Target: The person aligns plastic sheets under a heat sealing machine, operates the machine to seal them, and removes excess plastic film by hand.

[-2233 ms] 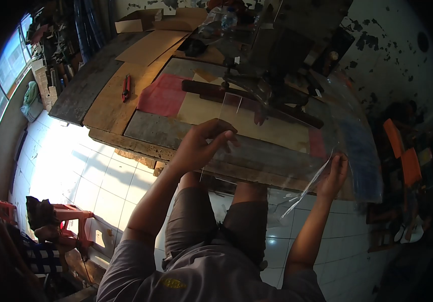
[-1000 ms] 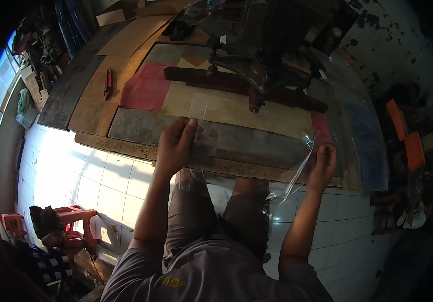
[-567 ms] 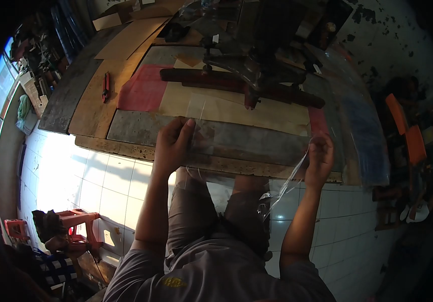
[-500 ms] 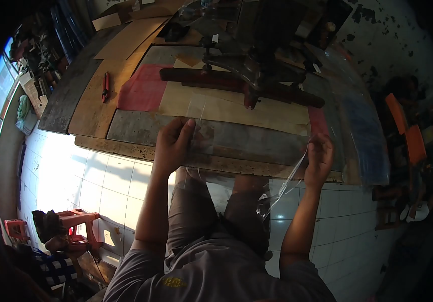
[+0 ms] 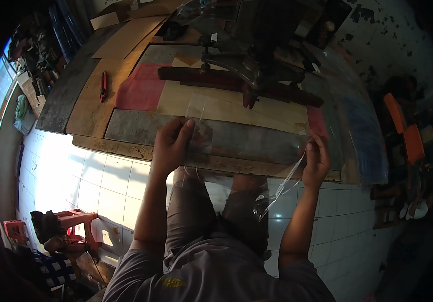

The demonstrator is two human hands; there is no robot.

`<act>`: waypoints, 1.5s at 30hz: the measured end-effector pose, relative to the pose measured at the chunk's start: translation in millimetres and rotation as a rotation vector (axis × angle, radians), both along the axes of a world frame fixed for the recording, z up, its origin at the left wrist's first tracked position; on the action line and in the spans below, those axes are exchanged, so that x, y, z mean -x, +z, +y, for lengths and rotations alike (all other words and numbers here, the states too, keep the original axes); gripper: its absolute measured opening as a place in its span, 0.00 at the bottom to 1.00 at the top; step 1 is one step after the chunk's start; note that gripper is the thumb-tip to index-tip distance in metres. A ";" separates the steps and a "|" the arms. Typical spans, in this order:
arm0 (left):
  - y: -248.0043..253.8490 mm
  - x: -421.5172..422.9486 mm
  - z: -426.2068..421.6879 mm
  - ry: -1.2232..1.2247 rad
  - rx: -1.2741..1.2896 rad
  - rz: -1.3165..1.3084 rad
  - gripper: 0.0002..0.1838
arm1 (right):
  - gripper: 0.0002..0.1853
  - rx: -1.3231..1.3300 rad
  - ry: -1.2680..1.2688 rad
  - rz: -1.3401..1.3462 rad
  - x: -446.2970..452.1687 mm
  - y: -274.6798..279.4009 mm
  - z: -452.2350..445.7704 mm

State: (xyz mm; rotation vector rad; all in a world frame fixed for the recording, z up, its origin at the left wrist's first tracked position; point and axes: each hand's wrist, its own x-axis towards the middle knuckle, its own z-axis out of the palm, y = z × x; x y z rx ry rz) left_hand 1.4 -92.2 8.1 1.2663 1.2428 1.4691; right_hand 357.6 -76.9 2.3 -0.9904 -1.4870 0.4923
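Note:
A clear plastic sheet (image 5: pixel 246 148) is stretched between my two hands over the table's front edge. My left hand (image 5: pixel 173 141) pinches its left side between thumb and fingers, near a clear strip (image 5: pixel 196 106). At the right, the fingers of my right hand (image 5: pixel 317 158) are closed on the sheet's gathered edge, which hangs down in shiny white folds. Beyond the sheet, a cream strip (image 5: pixel 226 105) lies on the bench between a red piece (image 5: pixel 141 89) and a smaller red one. The dark bar (image 5: pixel 201 77) of a machine stands over them.
A red cutter (image 5: pixel 104 86) lies on the brown board at the left, below cardboard (image 5: pixel 128 38). Clear and bluish plastic sheets (image 5: pixel 365 146) hang over the table's right side. A red stool (image 5: pixel 78 226) stands on the floor at the lower left.
Compared with the earliest frame, my left hand has moved left and my right hand slightly left, spreading the plastic between them. The view has shifted too. Over the last half second little has changed.

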 end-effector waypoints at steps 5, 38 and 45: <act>3.1 6.1 -0.7 -0.075 0.037 -0.038 0.13 | 0.15 0.000 -0.003 -0.011 0.5 0.6 -0.2; -1.1 10.0 -1.8 -0.078 -0.083 -0.018 0.29 | 0.17 0.174 -0.106 0.068 -7.0 -16.0 6.4; -7.2 10.0 0.7 -0.057 -0.091 -0.014 0.32 | 0.15 0.160 -0.082 0.183 -10.3 -13.3 10.1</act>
